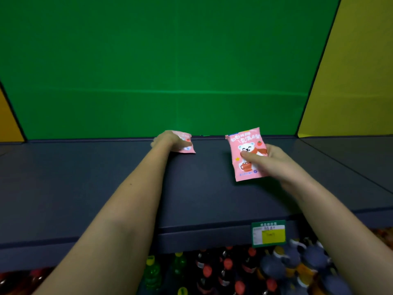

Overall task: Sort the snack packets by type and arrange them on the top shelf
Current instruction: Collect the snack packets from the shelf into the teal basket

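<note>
Two pink plastic snack packets with a white bear print show. The left packet (188, 146) lies mostly under the left hand (170, 140), whose thumb crosses its face. The right packet (244, 167) is pinched by the thumb and fingers of the right hand (271, 160). One flat dark grey shelf (106, 177) runs beneath both sets of fingers. One green-and-yellow paper price tag (269, 233) hangs below the right fingers. Lower still are at least two clear green bottles with yellow caps (152, 273), several dark bottles with red caps (227, 267) and several bottles with grey caps (274, 267). They are too blurred to count exactly.
</note>
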### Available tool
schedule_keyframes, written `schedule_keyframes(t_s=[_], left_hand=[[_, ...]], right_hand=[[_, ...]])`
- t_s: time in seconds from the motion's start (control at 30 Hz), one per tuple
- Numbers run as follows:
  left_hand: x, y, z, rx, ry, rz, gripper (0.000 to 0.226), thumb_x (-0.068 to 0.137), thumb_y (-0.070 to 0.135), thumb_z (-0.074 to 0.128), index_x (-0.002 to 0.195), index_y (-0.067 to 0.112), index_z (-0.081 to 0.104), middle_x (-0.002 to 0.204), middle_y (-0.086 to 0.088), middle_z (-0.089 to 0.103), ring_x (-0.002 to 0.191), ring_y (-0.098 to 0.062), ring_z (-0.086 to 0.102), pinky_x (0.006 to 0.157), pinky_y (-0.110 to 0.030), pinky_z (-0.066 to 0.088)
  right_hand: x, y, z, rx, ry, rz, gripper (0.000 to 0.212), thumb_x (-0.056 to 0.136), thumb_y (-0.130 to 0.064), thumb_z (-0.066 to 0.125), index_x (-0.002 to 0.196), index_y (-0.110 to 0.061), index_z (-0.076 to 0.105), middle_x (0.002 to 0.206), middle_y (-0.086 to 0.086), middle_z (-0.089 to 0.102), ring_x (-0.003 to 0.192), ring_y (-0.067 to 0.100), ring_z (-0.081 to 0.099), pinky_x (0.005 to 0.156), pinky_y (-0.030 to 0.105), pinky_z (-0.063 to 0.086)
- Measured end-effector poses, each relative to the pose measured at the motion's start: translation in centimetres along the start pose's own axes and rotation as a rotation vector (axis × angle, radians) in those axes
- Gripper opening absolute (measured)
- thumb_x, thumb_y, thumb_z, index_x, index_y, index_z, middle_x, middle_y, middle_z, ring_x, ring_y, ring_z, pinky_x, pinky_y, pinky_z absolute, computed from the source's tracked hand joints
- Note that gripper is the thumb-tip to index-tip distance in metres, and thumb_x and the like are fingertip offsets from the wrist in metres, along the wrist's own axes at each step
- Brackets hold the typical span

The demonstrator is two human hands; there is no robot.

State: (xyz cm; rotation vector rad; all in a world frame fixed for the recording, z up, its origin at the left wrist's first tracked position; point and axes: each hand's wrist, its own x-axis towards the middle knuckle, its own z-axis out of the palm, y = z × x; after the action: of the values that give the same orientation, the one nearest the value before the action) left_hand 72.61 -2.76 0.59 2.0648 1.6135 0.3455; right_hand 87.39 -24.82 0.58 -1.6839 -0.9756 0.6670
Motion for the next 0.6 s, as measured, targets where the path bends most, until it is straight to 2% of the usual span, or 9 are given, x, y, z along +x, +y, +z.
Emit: schedule_keyframes(t_s=[0.07, 0.13, 0.17, 0.27, 0.33, 0.4, 0.47, 0.6], left_hand=[[-0.2, 0.0, -0.4, -0.063, -0.017, 0.075, 0.066, 0.082, 0.040, 0.066, 0.135, 0.007, 0.044, 0.144, -0.011, 0.044, 0.130, -0.027, 0.045, 0.110, -0.033, 0.035], [-0.5, -0.6, -0.8, -0.183, 0.011, 0.102, 0.044, 0.080, 0.023, 0.070, 0.117, 0.005, 0.057, 0.128, -0.016, 0.058, 0.115, -0.029, 0.058, 0.101, -0.037, 0.046], [-1.1, -1.1, -1.1, -0.269, 0.034, 0.101, 0.040, 0.078, 0.017, 0.072, 0.114, 0.004, 0.060, 0.122, -0.016, 0.062, 0.107, -0.029, 0.062, 0.096, -0.037, 0.049], [-4.3, -3.8, -3.4, -0.539, 0.105, 0.096, 0.033, 0.080, 0.007, 0.070, 0.111, 0.001, 0.060, 0.112, -0.014, 0.065, 0.080, -0.021, 0.063, 0.069, -0.026, 0.055], [-7.8, -6.2, -5.3, -0.705, 0.146, 0.128, 0.017, 0.082, 0.004, 0.066, 0.098, 0.006, 0.061, 0.101, -0.011, 0.065, 0.067, -0.013, 0.062, 0.053, -0.017, 0.053], [-12.4, -9.1, -7.0, -0.815, 0.203, 0.150, 0.012, 0.082, 0.003, 0.065, 0.086, 0.013, 0.060, 0.087, -0.004, 0.068, 0.058, -0.006, 0.065, 0.052, -0.015, 0.052], [-17.4, -12.8, -8.4, -0.883, 0.283, 0.139, 0.013, 0.081, 0.004, 0.065, 0.086, 0.015, 0.062, 0.073, 0.005, 0.072, 0.056, -0.002, 0.066, 0.057, -0.017, 0.053], [-27.4, -21.1, -10.1, -0.947, 0.513, 0.012, 0.021, 0.071, 0.010, 0.071, 0.090, 0.014, 0.065, 0.074, 0.004, 0.074, 0.064, -0.007, 0.069, 0.063, -0.021, 0.055]], right_hand=[[-0.2, 0.1, -0.2, 0.014, -0.001, -0.014, 0.026, 0.083, -0.023, 0.067, 0.104, -0.007, 0.064, 0.087, 0.004, 0.073, 0.068, 0.011, 0.067, 0.069, 0.025, 0.051], [-0.6, 0.0, -0.1, 0.035, -0.013, -0.022, 0.026, 0.083, -0.025, 0.067, 0.103, -0.008, 0.061, 0.090, 0.005, 0.072, 0.073, 0.015, 0.067, 0.072, 0.027, 0.051], [-0.9, -0.2, 0.1, 0.049, -0.024, -0.032, 0.027, 0.083, -0.026, 0.068, 0.103, -0.010, 0.060, 0.092, 0.006, 0.072, 0.075, 0.016, 0.067, 0.073, 0.028, 0.051], [-1.8, -1.2, 1.5, 0.089, -0.100, -0.099, 0.030, 0.083, -0.027, 0.067, 0.106, -0.009, 0.060, 0.094, 0.007, 0.073, 0.080, 0.019, 0.068, 0.084, 0.034, 0.053], [-2.7, -2.4, 3.2, 0.112, -0.162, -0.150, 0.029, 0.084, -0.028, 0.066, 0.106, -0.010, 0.059, 0.093, 0.004, 0.073, 0.081, 0.017, 0.068, 0.085, 0.034, 0.052], [-3.7, -3.8, 5.3, 0.143, -0.230, -0.185, 0.028, 0.085, -0.029, 0.065, 0.106, -0.012, 0.057, 0.093, 0.002, 0.072, 0.081, 0.015, 0.068, 0.083, 0.032, 0.052], [-5.0, -5.2, 8.2, 0.170, -0.332, -0.222, 0.028, 0.085, -0.028, 0.064, 0.107, -0.011, 0.058, 0.093, 0.002, 0.072, 0.080, 0.014, 0.069, 0.081, 0.031, 0.052], [-8.5, -7.5, 15.9, 0.214, -0.533, -0.285, 0.029, 0.086, -0.025, 0.063, 0.109, -0.008, 0.059, 0.097, 0.003, 0.073, 0.081, 0.013, 0.069, 0.080, 0.029, 0.053]])
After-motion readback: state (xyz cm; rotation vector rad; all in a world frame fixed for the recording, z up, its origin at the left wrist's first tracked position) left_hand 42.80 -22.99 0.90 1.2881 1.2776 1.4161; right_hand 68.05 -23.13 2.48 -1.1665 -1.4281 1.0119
